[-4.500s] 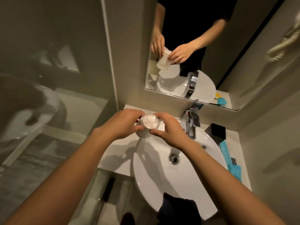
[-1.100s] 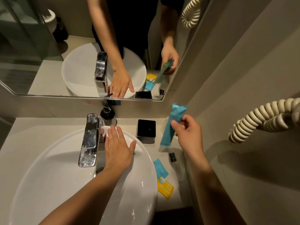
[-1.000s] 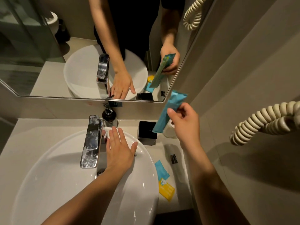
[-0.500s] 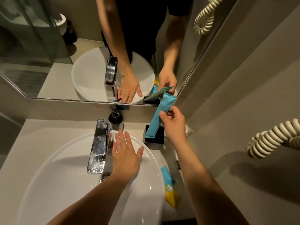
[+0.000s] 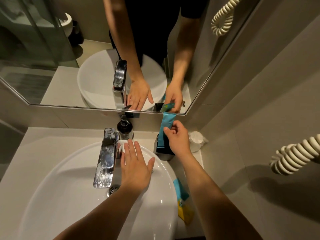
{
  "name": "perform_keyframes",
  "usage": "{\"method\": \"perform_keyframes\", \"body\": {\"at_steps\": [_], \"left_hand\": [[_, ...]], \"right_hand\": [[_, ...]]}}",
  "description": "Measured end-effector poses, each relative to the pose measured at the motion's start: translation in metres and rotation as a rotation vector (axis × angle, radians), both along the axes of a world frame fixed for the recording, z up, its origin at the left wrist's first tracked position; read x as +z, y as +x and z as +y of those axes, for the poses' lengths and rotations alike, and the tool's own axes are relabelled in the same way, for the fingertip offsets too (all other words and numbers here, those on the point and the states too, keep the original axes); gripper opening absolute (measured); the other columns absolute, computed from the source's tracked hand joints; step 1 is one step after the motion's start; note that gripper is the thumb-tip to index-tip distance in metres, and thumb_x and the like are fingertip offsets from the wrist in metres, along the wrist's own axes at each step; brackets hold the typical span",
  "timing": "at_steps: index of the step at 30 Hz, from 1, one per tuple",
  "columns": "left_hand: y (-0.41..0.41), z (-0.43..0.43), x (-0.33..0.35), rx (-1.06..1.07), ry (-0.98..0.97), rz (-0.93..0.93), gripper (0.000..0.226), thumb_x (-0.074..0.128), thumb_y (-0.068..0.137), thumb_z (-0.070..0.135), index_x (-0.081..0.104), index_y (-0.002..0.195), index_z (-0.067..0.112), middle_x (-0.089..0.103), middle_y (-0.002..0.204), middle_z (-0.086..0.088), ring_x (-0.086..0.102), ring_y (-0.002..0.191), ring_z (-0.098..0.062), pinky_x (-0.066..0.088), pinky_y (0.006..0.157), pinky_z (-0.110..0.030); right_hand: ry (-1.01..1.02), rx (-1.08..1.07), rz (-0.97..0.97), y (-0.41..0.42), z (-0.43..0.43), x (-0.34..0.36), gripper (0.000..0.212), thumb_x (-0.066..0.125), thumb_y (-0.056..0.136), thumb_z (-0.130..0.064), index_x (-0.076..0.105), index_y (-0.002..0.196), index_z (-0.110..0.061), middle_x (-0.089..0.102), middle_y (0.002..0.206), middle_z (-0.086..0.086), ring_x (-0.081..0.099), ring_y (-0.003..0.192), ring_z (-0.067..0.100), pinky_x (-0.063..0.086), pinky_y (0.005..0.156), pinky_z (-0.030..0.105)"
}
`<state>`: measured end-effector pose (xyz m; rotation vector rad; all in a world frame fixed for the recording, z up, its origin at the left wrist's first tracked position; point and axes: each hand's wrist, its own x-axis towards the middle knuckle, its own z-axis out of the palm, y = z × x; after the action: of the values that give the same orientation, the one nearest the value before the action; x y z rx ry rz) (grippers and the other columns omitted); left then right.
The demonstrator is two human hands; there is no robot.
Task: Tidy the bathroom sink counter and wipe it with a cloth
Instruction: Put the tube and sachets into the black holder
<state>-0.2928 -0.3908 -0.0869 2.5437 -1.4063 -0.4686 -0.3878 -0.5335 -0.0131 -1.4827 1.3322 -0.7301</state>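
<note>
My right hand (image 5: pixel 178 139) pinches a long teal sachet (image 5: pixel 166 126) that stands upright with its lower end inside the black square holder (image 5: pixel 164 153) at the back of the counter. My left hand (image 5: pixel 136 166) lies flat, fingers spread, on the back rim of the white basin (image 5: pixel 69 187), just right of the chrome tap (image 5: pixel 106 156). A smaller teal sachet (image 5: pixel 181 188) and a yellow sachet (image 5: pixel 186 213) lie on the counter to the right of the basin. A wrapped white cup (image 5: pixel 196 140) sits in the back right corner.
A dark pump bottle (image 5: pixel 124 129) stands behind the tap against the wall. The mirror (image 5: pixel 69 49) runs above the counter (image 5: pixel 43 141). A coiled cream cord (image 5: pixel 294 155) hangs off the right wall close to my right arm.
My right hand has carried the long teal sachet from above the counter's right side back and down into the black holder. My left hand has stayed on the basin rim.
</note>
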Motion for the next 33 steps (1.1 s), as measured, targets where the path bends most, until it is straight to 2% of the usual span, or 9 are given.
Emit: {"method": "perform_keyframes", "body": {"at_steps": [7,9,12,16,20,22,25,30,33], "left_hand": [[0.001,0.000,0.000,0.005,0.011,-0.006,0.089,0.017,0.100,0.067,-0.013,0.160,0.008,-0.019,0.169,-0.015,-0.017,0.156,-0.031,0.000,0.127,-0.047],[0.002,0.000,-0.002,0.003,0.012,-0.017,0.089,0.018,0.101,0.067,-0.012,0.160,0.008,-0.017,0.169,-0.015,-0.015,0.157,-0.031,0.001,0.128,-0.048],[0.002,0.000,-0.003,0.012,0.014,-0.024,0.090,0.020,0.100,0.067,-0.010,0.161,0.008,-0.015,0.170,-0.016,-0.013,0.157,-0.032,0.004,0.128,-0.049],[0.001,0.000,-0.001,0.010,0.003,-0.021,0.090,0.022,0.100,0.066,-0.008,0.161,0.007,-0.013,0.170,-0.016,-0.011,0.157,-0.032,0.004,0.128,-0.049],[0.000,0.000,-0.005,0.008,0.006,-0.015,0.091,0.021,0.100,0.067,-0.008,0.161,0.007,-0.013,0.170,-0.016,-0.011,0.157,-0.031,0.003,0.127,-0.049],[0.001,0.000,-0.006,0.012,-0.011,-0.018,0.091,0.024,0.100,0.066,-0.004,0.161,0.006,-0.009,0.170,-0.017,-0.008,0.158,-0.032,0.005,0.127,-0.050],[0.000,-0.001,-0.008,0.010,-0.002,-0.019,0.091,0.026,0.100,0.065,-0.003,0.161,0.005,-0.008,0.170,-0.018,-0.007,0.158,-0.032,0.006,0.127,-0.050],[0.000,-0.001,-0.008,0.009,-0.004,-0.018,0.090,0.029,0.101,0.063,-0.002,0.161,0.004,-0.007,0.170,-0.019,-0.006,0.158,-0.032,0.004,0.126,-0.049],[0.000,0.000,-0.008,0.012,-0.007,-0.021,0.090,0.029,0.100,0.064,-0.002,0.161,0.005,-0.008,0.170,-0.018,-0.007,0.158,-0.032,0.003,0.126,-0.049]], "right_hand": [[0.067,-0.032,-0.001,0.003,0.002,-0.018,0.027,0.067,0.098,-0.019,0.063,0.124,-0.016,0.072,0.110,0.002,0.070,0.101,0.016,0.061,0.085,0.032],[0.074,-0.056,-0.013,0.000,0.003,-0.019,0.035,0.067,0.097,-0.019,0.061,0.131,-0.015,0.071,0.117,0.001,0.068,0.106,0.014,0.059,0.086,0.028],[0.062,-0.122,-0.010,-0.013,0.007,-0.017,0.036,0.067,0.097,-0.018,0.061,0.132,-0.015,0.068,0.117,-0.001,0.065,0.106,0.012,0.052,0.078,0.016],[0.052,-0.298,-0.023,-0.054,0.019,-0.016,0.022,0.065,0.095,-0.013,0.066,0.118,-0.010,0.067,0.098,0.003,0.062,0.088,0.013,0.047,0.074,0.017],[0.081,-0.363,0.315,-0.109,0.035,-0.041,0.023,0.062,0.097,-0.017,0.064,0.119,-0.009,0.068,0.108,0.008,0.065,0.101,0.024,0.053,0.086,0.031],[0.137,-0.295,0.498,-0.126,0.043,-0.058,0.032,0.064,0.098,-0.020,0.059,0.128,-0.008,0.064,0.122,0.014,0.063,0.110,0.029,0.053,0.096,0.039],[0.198,-0.176,0.665,-0.133,0.052,-0.075,0.037,0.065,0.098,-0.021,0.055,0.129,-0.004,0.060,0.129,0.019,0.061,0.116,0.035,0.052,0.097,0.042],[0.222,-0.107,0.736,-0.129,0.059,-0.086,0.039,0.063,0.095,-0.015,0.050,0.129,-0.004,0.056,0.125,0.021,0.059,0.112,0.038,0.044,0.082,0.036],[0.231,-0.096,0.808,-0.126,0.058,-0.085,0.032,0.065,0.097,-0.017,0.054,0.123,-0.005,0.059,0.121,0.018,0.063,0.110,0.037,0.055,0.085,0.040]]}}
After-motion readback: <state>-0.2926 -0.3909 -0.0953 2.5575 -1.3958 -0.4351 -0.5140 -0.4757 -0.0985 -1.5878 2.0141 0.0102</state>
